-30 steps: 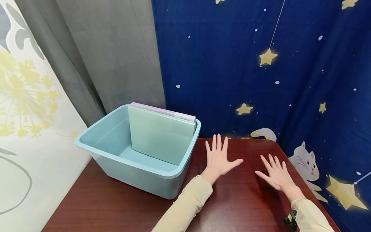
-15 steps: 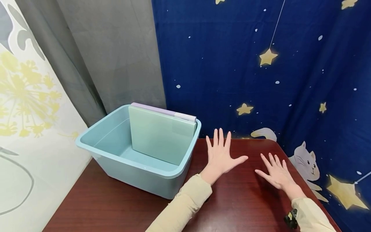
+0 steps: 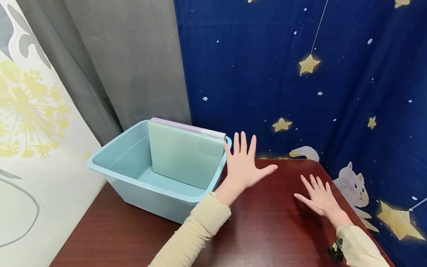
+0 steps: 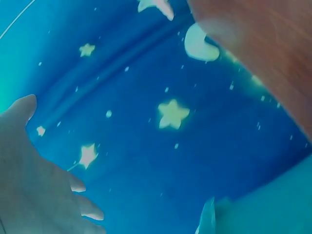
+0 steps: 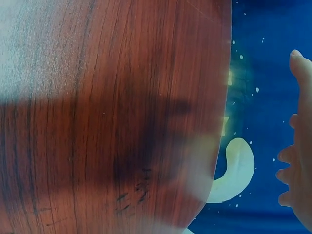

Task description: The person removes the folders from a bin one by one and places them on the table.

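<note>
A light blue plastic basin (image 3: 156, 205) stands on the left half of the table. Inside it, a pale green flat folder-like thing (image 3: 185, 154) leans upright against the back wall, with a purple and white one (image 3: 186, 127) behind it. My left hand (image 3: 241, 167) hovers beside the basin's right rim, fingers spread straight and holding nothing; in the head view it covers part of that rim. Over the table's right side, my right hand (image 3: 320, 200) is held with straight, spread fingers, also holding nothing. Both wrist views show bare fingers.
The dark red wooden table (image 3: 267, 230) has a rounded far right corner. Behind it hang a blue star-patterned curtain (image 3: 253, 74) and a grey curtain (image 3: 133, 66). A white patterned cloth (image 3: 40, 185) borders the left side.
My left hand first reached slightly forward and right, then rose and shifted left toward the basin's right rim. The right hand, the basin and its contents have stayed nearly still.
</note>
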`<state>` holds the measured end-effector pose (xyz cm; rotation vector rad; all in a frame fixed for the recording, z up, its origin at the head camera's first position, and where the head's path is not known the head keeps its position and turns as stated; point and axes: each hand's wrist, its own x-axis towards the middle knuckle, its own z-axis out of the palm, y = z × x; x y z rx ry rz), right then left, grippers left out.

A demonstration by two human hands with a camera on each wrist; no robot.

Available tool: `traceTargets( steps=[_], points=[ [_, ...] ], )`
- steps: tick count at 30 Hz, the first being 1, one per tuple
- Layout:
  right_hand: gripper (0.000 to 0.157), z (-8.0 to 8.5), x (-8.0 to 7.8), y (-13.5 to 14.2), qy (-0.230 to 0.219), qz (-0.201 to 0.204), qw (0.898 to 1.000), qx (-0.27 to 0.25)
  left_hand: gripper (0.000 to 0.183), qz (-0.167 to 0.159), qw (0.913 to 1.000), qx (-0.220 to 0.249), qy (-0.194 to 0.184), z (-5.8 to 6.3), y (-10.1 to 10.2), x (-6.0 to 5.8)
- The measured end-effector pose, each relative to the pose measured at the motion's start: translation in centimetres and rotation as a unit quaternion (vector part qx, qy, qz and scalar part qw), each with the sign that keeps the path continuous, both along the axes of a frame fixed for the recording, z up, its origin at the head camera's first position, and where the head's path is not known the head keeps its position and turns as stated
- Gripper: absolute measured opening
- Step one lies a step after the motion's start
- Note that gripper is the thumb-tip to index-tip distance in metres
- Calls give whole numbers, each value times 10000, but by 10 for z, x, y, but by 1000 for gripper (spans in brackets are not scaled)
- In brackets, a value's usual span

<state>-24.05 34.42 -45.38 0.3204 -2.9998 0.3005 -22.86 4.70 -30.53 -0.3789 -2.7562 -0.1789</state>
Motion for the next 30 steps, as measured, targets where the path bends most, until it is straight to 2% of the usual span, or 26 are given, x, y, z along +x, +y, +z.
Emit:
traceTargets(
  steps=[4,8,11,21,30],
  points=[
    [80,2,0,1,25,14,10000,-54,100,79,9996,151,-207,13,-16,0],
    [80,3,-1,-1,58,41,10000,-61,99,67,9986,345,-391,18,-34,1],
    [80,2,-1,-2,81,60,9999,-42,98,41,9981,425,-455,17,-49,4],
    [80,3,-3,2,64,3,10000,-73,96,36,9981,527,-329,10,-97,11],
    [81,3,-4,1,5,12,10000,-72,91,-471,9955,818,-103,4,-155,7]
  ],
)
